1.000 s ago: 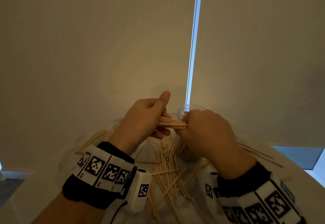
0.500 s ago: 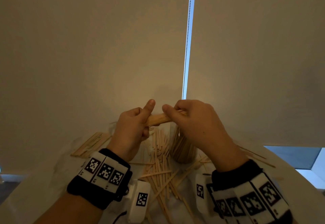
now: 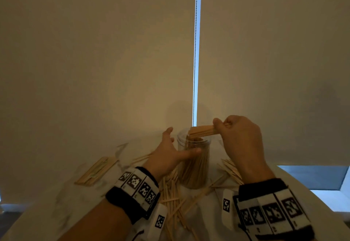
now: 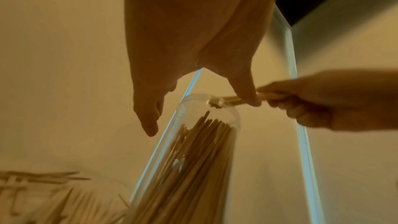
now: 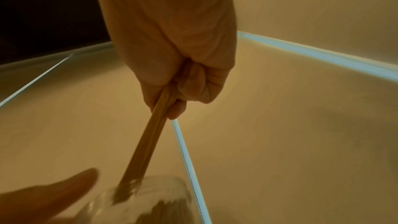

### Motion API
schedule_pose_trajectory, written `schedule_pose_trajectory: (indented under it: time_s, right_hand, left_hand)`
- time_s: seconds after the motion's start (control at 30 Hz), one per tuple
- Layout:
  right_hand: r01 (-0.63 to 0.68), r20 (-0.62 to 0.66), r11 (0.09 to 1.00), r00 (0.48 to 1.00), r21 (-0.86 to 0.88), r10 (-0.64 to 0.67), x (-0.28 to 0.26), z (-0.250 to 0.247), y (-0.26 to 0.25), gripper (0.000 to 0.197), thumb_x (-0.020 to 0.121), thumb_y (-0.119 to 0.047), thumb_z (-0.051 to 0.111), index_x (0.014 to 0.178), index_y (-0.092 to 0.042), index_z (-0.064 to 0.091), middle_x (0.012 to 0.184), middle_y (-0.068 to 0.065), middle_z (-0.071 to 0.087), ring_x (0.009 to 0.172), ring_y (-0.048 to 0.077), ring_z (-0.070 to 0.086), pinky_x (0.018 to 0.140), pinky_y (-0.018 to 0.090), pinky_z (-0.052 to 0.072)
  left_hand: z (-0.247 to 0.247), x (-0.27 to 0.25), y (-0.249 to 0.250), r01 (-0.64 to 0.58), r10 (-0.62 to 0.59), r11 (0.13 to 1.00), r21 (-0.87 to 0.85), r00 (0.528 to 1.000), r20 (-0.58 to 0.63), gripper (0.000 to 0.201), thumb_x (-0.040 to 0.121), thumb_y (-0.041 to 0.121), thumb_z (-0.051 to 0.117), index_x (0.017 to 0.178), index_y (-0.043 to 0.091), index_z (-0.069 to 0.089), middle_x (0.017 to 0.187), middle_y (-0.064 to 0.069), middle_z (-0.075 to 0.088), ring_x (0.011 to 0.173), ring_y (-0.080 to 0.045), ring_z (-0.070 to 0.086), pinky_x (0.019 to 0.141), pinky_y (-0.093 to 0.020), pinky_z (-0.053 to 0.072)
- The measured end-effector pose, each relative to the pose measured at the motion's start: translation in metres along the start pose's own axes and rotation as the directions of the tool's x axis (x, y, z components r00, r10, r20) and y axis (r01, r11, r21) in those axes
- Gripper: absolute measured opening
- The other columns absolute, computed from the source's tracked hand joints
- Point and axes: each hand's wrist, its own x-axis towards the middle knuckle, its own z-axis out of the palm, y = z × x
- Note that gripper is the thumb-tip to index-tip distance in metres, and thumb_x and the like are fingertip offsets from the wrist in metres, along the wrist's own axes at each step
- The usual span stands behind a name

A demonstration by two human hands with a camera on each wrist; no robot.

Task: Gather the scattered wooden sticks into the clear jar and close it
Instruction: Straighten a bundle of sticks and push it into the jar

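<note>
The clear jar (image 3: 193, 167) stands upright on the white table, mostly full of upright wooden sticks, and also shows in the wrist views (image 4: 193, 142) (image 5: 137, 200). My right hand (image 3: 238, 138) grips a bundle of sticks (image 3: 201, 130) by one end. The bundle lies nearly level, its free end at the jar's open mouth (image 4: 215, 105). My left hand (image 3: 170, 149) is spread open around the jar's upper part. Its thumb lies across the front wall and its fingers reach behind the left side. No lid is in view.
Loose sticks (image 3: 174, 199) lie scattered on the table (image 3: 56, 203) in front of the jar, and more sticks (image 3: 231, 170) lie to its right. A flat pile of sticks (image 3: 96, 172) sits at the left. A blind with a bead chain (image 3: 195, 51) hangs close behind.
My left hand let go of the bundle and opened around the jar. My right hand alone carried the bundle to the right and brought its end to the jar's mouth.
</note>
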Motion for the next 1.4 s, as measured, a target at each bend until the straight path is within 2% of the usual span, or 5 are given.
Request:
schedule_pose_trajectory:
  time_s: [0.23, 0.83, 1.0, 1.13, 1.4]
  right_hand:
    - [0.245, 0.314, 0.880, 0.942, -0.406, -0.118, 0.021, 0.048, -0.016, 0.024, 0.089, -0.040, 0.061, 0.093, -0.018, 0.067, 0.090, 0.004, 0.068, 0.084, 0.025, 0.066, 0.064, 0.028, 0.044]
    - [0.460, 0.786, 0.834, 0.616, -0.306, -0.052, 0.047, 0.064, -0.039, 0.028, 0.100, -0.031, 0.050, 0.114, -0.022, 0.072, 0.114, 0.001, 0.069, 0.104, 0.021, 0.063, 0.090, 0.031, 0.048]
    - [0.252, 0.611, 0.966, 0.774, -0.058, -0.165, 0.057, 0.034, -0.025, 0.021, 0.095, -0.033, 0.055, 0.093, -0.029, 0.076, 0.094, -0.010, 0.069, 0.081, 0.007, 0.061, 0.069, 0.022, 0.043]
    - [0.073, 0.506, 0.992, 0.862, -0.107, -0.008, 0.070, 0.022, 0.017, 0.025, 0.098, -0.031, 0.053, 0.094, -0.021, 0.074, 0.089, -0.001, 0.074, 0.077, 0.010, 0.064, 0.071, 0.028, 0.049]
    - [0.205, 0.629, 0.639, 0.546, -0.741, 0.554, 0.073, 0.034, 0.127, 0.076, 0.097, -0.065, 0.036, 0.143, -0.006, 0.049, 0.148, 0.012, 0.048, 0.126, 0.027, 0.052, 0.100, 0.034, 0.042]
  left_hand:
    - [0.015, 0.030, -0.001, -0.101, 0.089, 0.990, 0.095, 0.989, 0.119, 0.118, 0.076, 0.015, 0.086, 0.157, 0.012, 0.001, 0.117, 0.016, 0.053, 0.111, -0.005, 0.054, 0.087, -0.014, 0.043]
    - [0.008, 0.046, -0.024, -0.184, 0.174, 0.975, 0.125, 0.981, 0.087, 0.100, 0.067, 0.026, 0.090, 0.145, 0.014, 0.029, 0.123, 0.002, 0.063, 0.111, -0.017, 0.063, 0.098, -0.047, 0.052]
    - [-0.018, 0.047, -0.015, -0.140, 0.121, 0.979, 0.150, 0.985, 0.124, 0.106, 0.078, 0.072, 0.063, 0.158, 0.027, 0.009, 0.144, -0.001, 0.054, 0.123, -0.016, 0.056, 0.108, -0.040, 0.042]
    - [-0.045, 0.072, -0.024, -0.011, 0.051, 0.978, 0.208, 0.981, -0.187, 0.071, 0.088, 0.077, 0.040, 0.129, 0.020, 0.053, 0.126, -0.004, 0.065, 0.113, -0.020, 0.060, 0.104, -0.044, 0.047]
    - [-0.058, 0.134, -0.080, 0.220, -0.225, 0.516, 0.828, 0.967, -0.117, 0.072, 0.096, 0.067, 0.038, 0.117, 0.003, 0.065, 0.120, -0.016, 0.068, 0.104, -0.030, 0.065, 0.080, -0.030, 0.047]
